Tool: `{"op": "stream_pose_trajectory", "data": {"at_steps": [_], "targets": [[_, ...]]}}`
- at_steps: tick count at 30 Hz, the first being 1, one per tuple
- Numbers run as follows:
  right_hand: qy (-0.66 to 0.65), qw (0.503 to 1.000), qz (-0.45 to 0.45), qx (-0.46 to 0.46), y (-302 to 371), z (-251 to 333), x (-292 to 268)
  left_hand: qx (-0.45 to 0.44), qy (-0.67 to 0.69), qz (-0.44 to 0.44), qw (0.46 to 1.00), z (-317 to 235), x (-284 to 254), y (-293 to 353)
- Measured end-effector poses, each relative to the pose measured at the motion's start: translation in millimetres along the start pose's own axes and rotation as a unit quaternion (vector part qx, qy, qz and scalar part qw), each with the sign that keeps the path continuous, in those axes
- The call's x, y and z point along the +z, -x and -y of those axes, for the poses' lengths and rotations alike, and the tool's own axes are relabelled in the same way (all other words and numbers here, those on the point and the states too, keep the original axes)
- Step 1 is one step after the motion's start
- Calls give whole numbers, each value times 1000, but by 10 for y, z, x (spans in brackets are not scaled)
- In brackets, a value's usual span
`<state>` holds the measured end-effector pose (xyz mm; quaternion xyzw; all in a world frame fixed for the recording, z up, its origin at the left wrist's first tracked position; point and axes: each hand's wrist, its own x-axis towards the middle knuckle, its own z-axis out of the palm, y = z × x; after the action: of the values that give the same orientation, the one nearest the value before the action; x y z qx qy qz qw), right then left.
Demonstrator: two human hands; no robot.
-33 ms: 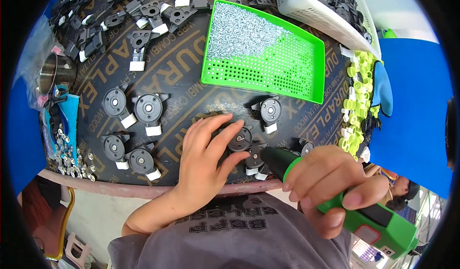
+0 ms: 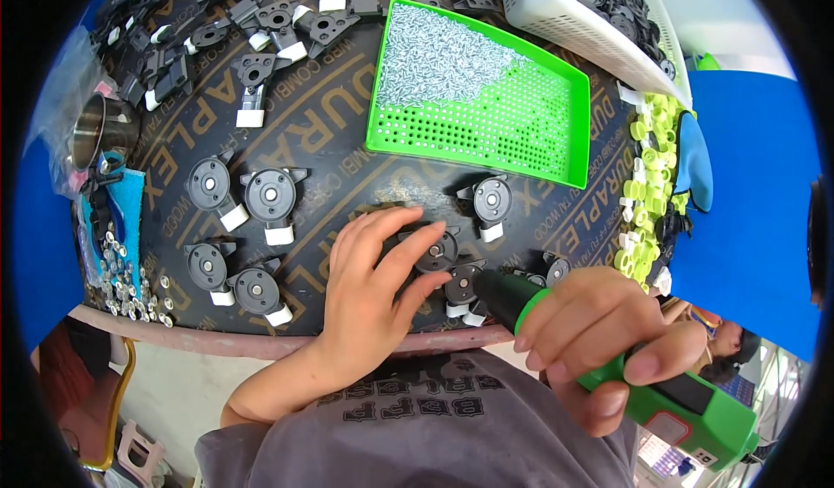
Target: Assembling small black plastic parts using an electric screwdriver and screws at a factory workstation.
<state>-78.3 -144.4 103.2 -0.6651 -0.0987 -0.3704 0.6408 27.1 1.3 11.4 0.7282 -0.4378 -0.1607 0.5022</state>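
My left hand (image 2: 363, 271) curves thumb and fingers around a black round plastic part (image 2: 439, 253) lying on the dark table. A second black round part (image 2: 461, 285) with a white tab sits just below it, next to the thumb. My right hand (image 2: 599, 327) is wrapped round a green and black electric screwdriver (image 2: 704, 418). Its black nose points left toward these parts, and the bit's tip is too small to make out. Above them lies another black round part (image 2: 493, 199) with a white tab.
A green perforated tray (image 2: 486, 158) holds many small silver screws (image 2: 443, 54). Left of my hand lie several black parts (image 2: 270, 193); more brackets (image 2: 256, 71) spread behind. A white basket (image 2: 565, 23) stands back right, yellow-green pieces (image 2: 651, 167) below it. A metal cup (image 2: 104, 132) stands left.
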Motion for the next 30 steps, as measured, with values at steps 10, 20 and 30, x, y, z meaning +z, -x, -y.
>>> {"op": "stream_pose_trajectory", "data": {"at_steps": [10,20,30], "targets": [[-7,998,65,-11,-27,66,-54,65,-56,-43,995,33,-30,23],[-27,999,41,-10,44,21,67,81,-105,-41,990,44,2,34],[1,1000,19,-12,64,44,101,65,-99,-30,992,-4,-14,26]]}}
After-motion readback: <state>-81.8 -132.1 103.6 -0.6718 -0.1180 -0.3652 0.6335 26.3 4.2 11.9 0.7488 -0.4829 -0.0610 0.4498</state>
